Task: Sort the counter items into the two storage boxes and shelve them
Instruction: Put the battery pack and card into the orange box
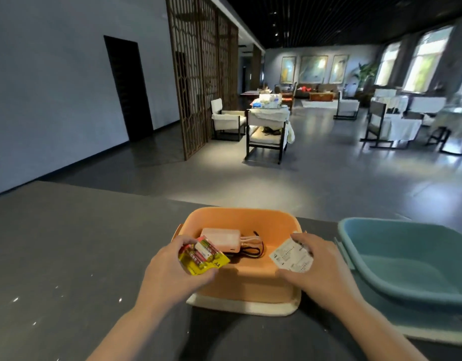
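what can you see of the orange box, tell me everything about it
The orange box is an open, lidless tub with rounded corners and smooth matte walls, plastic by the look of it. It stands upright on the dark grey counter, on a pale flat piece that shows under its near edge, left of the blue box. Inside lie a pale pink power bank and a dark cable. Both hands are over its opening: the left hand holds a yellow battery pack, the right hand a white printed paper.

Your daylight comes from the windows [428,58] at right, which blow out and throw a pale sheen across the floor [303,183]. The ceiling [355,16] stays dark, edges bow outward, and distant furniture looks soft.
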`<state>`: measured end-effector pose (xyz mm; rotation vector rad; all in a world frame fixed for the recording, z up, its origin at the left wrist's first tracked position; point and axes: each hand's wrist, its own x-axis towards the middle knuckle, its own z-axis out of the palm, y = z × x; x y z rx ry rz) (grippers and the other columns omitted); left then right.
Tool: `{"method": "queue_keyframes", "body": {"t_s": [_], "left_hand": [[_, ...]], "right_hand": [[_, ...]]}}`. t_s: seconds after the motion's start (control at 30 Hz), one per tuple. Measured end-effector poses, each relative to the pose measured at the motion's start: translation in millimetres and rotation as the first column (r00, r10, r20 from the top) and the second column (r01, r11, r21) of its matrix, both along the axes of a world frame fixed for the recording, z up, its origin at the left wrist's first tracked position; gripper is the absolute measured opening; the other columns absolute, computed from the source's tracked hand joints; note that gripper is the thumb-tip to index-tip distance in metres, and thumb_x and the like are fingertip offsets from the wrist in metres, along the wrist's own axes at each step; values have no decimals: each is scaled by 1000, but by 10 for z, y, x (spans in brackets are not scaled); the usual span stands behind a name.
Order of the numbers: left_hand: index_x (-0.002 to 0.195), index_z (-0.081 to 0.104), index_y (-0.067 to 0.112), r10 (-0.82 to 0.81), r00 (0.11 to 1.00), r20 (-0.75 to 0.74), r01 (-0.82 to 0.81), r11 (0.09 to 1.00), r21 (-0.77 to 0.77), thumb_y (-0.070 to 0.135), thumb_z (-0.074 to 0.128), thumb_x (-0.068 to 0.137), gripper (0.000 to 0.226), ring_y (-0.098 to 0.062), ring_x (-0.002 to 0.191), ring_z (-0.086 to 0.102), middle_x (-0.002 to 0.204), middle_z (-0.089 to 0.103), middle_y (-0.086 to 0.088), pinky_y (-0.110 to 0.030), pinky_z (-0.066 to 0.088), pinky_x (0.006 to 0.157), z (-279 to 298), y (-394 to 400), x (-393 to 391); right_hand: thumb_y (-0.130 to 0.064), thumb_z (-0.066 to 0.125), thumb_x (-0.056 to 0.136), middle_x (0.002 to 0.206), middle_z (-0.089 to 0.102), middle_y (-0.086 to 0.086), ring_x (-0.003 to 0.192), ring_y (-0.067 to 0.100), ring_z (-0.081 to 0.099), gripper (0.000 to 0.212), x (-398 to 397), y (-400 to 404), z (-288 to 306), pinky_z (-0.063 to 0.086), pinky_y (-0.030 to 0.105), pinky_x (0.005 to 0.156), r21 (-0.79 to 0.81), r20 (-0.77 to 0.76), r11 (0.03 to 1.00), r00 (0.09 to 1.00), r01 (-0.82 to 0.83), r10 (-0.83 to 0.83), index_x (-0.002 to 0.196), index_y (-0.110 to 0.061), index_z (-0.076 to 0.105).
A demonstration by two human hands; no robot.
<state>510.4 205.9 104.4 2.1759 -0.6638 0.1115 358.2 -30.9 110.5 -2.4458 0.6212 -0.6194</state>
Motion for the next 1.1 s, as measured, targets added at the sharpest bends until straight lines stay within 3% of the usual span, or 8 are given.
{"method": "queue_keyframes", "body": {"t_s": [0.13, 0.27, 0.33, 0.43, 0.63, 0.9, 1.03, 1.1], "left_hand": [[102, 51, 44, -111, 994, 1, 111, 994, 23, 62, 75, 47, 62, -2, 89, 56, 94, 60, 20, -24, 46, 71, 30, -262, 523], [107, 49, 44, -203, 979, -15, 204, 978, 40, 67, 76, 48, 69, -4, 94, 56, 103, 58, 21, -28, 49, 79, 31, -608, 817], [108, 47, 46, -217, 976, -4, 217, 975, 44, 74, 74, 47, 72, -3, 97, 54, 105, 55, 24, -28, 50, 82, -18, -724, 899], [106, 46, 48, -248, 968, 33, 248, 969, 16, 72, 74, 49, 68, -1, 98, 51, 104, 50, 27, -23, 46, 83, -145, -791, 984], [106, 47, 46, -287, 956, 62, 286, 958, 17, 67, 71, 50, 64, -2, 103, 48, 104, 50, 29, -29, 46, 88, -289, -767, 1025], [108, 44, 46, -350, 933, 82, 341, 934, 105, 62, 75, 53, 65, 3, 97, 43, 98, 46, 32, -24, 39, 84, -239, -763, 950], [107, 48, 46, -374, 927, 26, 370, 923, 106, 67, 72, 51, 65, 8, 94, 48, 100, 52, 31, -17, 43, 77, -229, -815, 962], [105, 49, 48, -382, 924, -7, 382, 922, 63, 71, 69, 47, 66, 17, 94, 47, 96, 53, 34, -9, 42, 67, -213, -919, 969]], "right_hand": [[-50, 80, 56, 115, 48, -24, 109, 0, 38, 82, 487, -123, -19, 32, 22, 84, 34, -10, 998, 998, 62, -61, 130, -41, 45], [-44, 80, 60, 128, 51, -16, 118, 9, 48, 86, 908, -297, -78, 39, 31, 99, -3, -287, 1000, 958, -6, 5, 135, -39, 39], [-41, 80, 62, 131, 51, -15, 121, 12, 49, 87, 1055, -370, -175, 35, 41, 106, -28, -454, 998, 891, -48, 30, 137, -41, 36], [-33, 81, 67, 134, 51, -6, 121, 19, 50, 88, 1246, -472, -317, 42, 38, 98, -163, -654, 978, 756, -130, -9, 141, -34, 33], [-20, 89, 61, 122, 59, 6, 110, 29, 58, 73, 1563, -502, -517, 51, 44, 92, -182, -885, 950, 463, -255, -46, 124, -18, 51], [-22, 86, 67, 128, 57, 4, 115, 27, 56, 78, 1538, -541, -512, 50, 42, 93, -154, -869, 944, 495, -290, 10, 134, -22, 45], [-37, 74, 76, 130, 57, -10, 116, 17, 56, 73, 1216, -548, -329, 46, 39, 97, -232, -613, 961, 790, -153, -22, 140, -38, 37], [-45, 65, 81, 127, 59, -16, 119, 11, 51, 59, 953, -534, -300, 31, 34, 109, -267, -446, 956, 895, -123, -10, 135, -42, 42]]}}
